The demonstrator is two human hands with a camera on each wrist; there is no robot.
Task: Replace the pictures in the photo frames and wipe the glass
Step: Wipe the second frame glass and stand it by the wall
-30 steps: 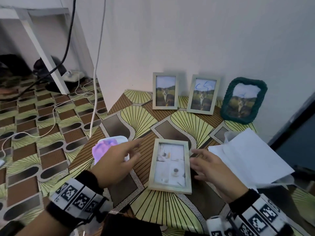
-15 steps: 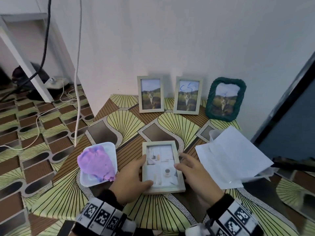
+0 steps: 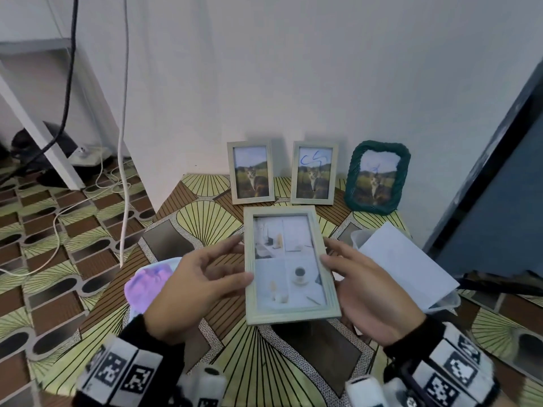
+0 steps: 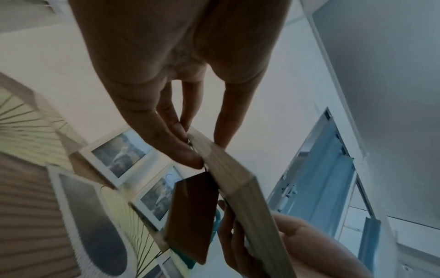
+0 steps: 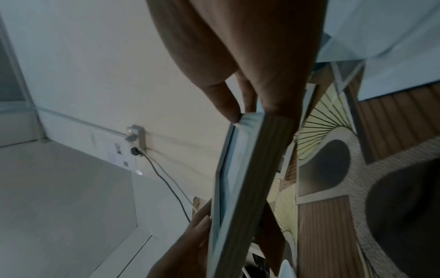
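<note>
A pale green photo frame (image 3: 289, 264) with a white still-life picture is lifted off the table, glass side up. My left hand (image 3: 205, 277) pinches its left edge with thumb on the front, and my right hand (image 3: 361, 292) grips its right edge. In the left wrist view the frame's edge (image 4: 240, 186) shows with its brown back stand (image 4: 192, 216) swung out. The right wrist view shows the frame (image 5: 250, 178) edge-on between my fingers. Against the wall stand three cat-picture frames: a plain one (image 3: 252, 171), one with blue scribble (image 3: 315, 172), and a dark green braided one (image 3: 376, 181).
A white dish with a purple cloth (image 3: 147, 284) sits at the table's left, partly behind my left hand. White paper sheets (image 3: 405, 262) lie over a clear container at the right. Cables (image 3: 125, 142) hang left of the table. A dark door edge (image 3: 484, 183) stands right.
The frame lay flat on the table a second ago with my hands beside it. Both hands have since taken its edges and raised it towards me.
</note>
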